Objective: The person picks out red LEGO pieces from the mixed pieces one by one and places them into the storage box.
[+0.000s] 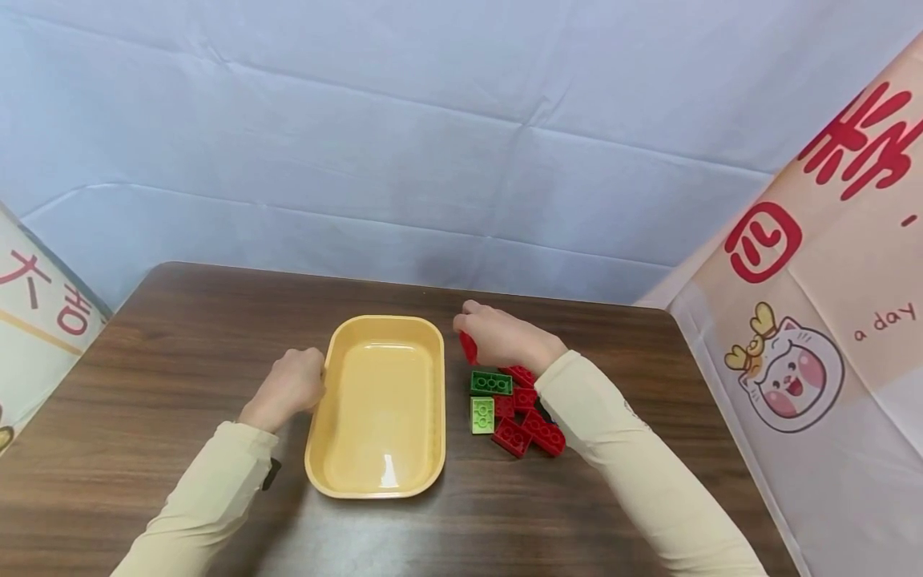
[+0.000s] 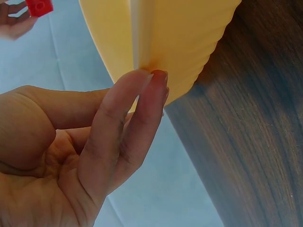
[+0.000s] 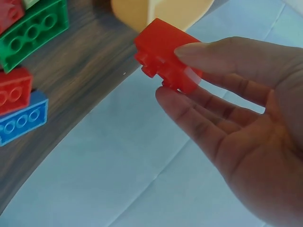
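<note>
A yellow plastic tray (image 1: 438,401) stands on the wooden table. My left hand (image 1: 294,380) is at its left side; in the left wrist view, the fingertips (image 2: 160,80) pinch its rim. To the right of the tray, my right hand (image 1: 505,335) holds a red toy brick (image 3: 165,49) above the table, between thumb and fingers, with its studs showing in the right wrist view. Under that wrist lies a group of bricks: a dark green brick (image 1: 491,383), a light green brick (image 1: 482,416), several red bricks (image 1: 512,437) and a blue brick (image 3: 24,120), mostly hidden in the head view.
The dark wooden table (image 1: 216,320) has rounded far corners. Pale blue cloth (image 1: 360,160) hangs behind it. A printed cloth (image 1: 829,336) with a cartoon cat stands along the right side, and another printed cloth (image 1: 36,304) is at the left.
</note>
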Motion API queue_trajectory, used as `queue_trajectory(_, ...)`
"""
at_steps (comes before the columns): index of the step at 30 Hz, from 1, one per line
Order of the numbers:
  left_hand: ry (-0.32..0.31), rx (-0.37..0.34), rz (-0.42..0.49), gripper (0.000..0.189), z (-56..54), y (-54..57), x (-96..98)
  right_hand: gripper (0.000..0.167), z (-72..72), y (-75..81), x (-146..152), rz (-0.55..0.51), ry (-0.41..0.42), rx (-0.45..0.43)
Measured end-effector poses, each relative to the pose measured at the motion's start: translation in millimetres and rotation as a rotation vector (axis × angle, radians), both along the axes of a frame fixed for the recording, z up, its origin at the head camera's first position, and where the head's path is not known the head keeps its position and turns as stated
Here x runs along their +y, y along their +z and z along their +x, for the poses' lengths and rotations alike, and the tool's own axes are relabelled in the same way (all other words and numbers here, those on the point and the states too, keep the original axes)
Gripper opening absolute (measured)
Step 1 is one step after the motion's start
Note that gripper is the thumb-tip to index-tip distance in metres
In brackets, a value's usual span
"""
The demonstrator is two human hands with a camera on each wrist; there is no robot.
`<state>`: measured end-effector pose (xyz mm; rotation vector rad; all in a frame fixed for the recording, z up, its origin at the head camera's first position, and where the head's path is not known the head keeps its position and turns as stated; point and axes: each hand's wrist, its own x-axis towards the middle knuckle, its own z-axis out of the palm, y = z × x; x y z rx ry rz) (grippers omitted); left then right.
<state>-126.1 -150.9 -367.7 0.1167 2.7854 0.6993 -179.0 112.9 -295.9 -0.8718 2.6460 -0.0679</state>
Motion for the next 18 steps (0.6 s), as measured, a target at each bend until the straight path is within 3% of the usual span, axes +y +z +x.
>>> queue_trajectory(6,0.009,-0.011,0.0,0.025,-0.9,0.1,0.6,0.03,2.4,-0.4,-16.4,-0.024,0.0,-0.027)
queue_trajectory(11,0.01,-0.01,-0.004,0.023,-1.2,0.8,0.6,0.035,4.5,-3.2,-27.8,-0.036,-0.003,-0.034)
queue_trajectory(18,0.004,0.0,-0.001,0.023,-1.0,0.7,1.3,0.037,5.0,-6.8,-39.8,-0.041,-0.059,-0.035)
